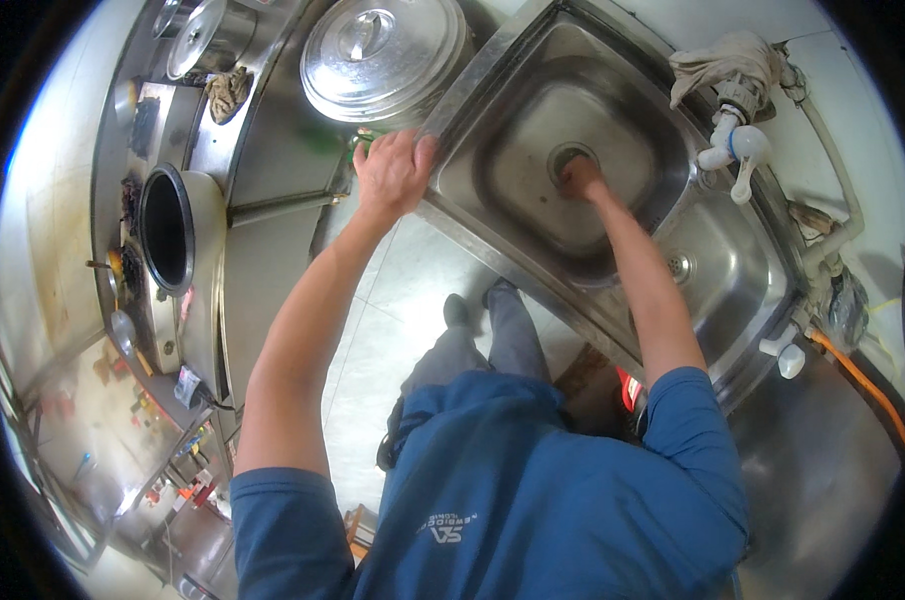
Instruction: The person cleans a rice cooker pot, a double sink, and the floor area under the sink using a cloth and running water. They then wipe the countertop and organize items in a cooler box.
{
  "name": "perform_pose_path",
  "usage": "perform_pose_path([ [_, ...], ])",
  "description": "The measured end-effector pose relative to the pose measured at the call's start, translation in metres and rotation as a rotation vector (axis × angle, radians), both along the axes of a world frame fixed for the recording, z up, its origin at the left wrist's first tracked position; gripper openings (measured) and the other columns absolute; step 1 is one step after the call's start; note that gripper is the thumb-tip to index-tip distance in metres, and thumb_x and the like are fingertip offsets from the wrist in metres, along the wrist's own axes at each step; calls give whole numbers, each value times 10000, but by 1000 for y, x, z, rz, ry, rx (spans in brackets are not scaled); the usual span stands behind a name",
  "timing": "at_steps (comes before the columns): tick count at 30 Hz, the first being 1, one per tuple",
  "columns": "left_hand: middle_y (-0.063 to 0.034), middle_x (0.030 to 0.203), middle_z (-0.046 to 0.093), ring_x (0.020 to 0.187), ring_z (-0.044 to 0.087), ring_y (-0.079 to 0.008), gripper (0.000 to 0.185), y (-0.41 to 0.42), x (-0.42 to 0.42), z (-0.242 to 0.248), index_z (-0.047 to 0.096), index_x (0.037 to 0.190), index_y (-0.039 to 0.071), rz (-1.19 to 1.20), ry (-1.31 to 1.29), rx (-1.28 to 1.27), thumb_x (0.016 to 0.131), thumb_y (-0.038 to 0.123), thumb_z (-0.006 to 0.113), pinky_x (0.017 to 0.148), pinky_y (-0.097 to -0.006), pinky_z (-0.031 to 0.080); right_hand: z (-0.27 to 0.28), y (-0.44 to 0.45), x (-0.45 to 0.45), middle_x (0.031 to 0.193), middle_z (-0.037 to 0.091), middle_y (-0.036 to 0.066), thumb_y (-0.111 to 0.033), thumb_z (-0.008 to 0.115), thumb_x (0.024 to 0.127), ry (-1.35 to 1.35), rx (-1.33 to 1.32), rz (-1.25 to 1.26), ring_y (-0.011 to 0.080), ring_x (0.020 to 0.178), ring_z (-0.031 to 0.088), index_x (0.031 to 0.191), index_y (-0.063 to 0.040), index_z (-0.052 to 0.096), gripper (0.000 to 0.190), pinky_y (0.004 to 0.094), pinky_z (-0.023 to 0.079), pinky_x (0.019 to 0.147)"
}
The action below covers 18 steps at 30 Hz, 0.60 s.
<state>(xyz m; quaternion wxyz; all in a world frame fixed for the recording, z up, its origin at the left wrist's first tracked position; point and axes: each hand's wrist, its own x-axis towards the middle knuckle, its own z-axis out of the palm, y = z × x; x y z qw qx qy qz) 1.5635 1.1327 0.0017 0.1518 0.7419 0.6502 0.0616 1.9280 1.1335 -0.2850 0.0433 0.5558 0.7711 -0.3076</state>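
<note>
My right hand (581, 178) reaches down into the large basin of a stainless steel sink (512, 127). Its fingers are at the round drain opening (572, 154), and their tips are hidden, so I cannot tell whether they hold anything. At the left edge of the sink, my left hand (396, 169) grips the metal rim (452, 112) with its fingers curled and the thumb against the edge. No water stands in the large basin. To the right is a smaller basin (737, 277) with a strainer drain (679, 266), partly behind my right forearm.
A big lidded metal pot (381, 56) stands beyond my left hand. On the right, a white tap (745, 150) with a cloth (722, 64) draped over it overhangs the sink. An orange hose (865, 390) runs along the wall. Leftward, a dark-mouthed pot (169, 229) sits at the stove.
</note>
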Motion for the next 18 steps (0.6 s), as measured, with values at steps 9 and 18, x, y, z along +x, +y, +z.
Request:
perform_pose_path([
  [9, -151, 1048, 669, 1112, 588, -366, 419, -3, 0, 4, 623, 983, 75, 18, 12, -16, 1010, 437, 414, 1042, -645, 305, 63, -33, -44, 885, 712, 167, -200, 716, 754, 306, -51, -275, 299, 791, 684, 898, -59, 749, 205, 389, 525, 739],
  [18, -150, 1047, 667, 1108, 589, -359, 455, -1, 1, -4, 622, 948, 70, 16, -19, 2, 1013, 465, 407, 1045, -647, 290, 59, -73, -77, 925, 687, 241, -106, 593, 814, 74, 159, -87, 427, 859, 664, 869, -20, 728, 169, 517, 519, 768],
])
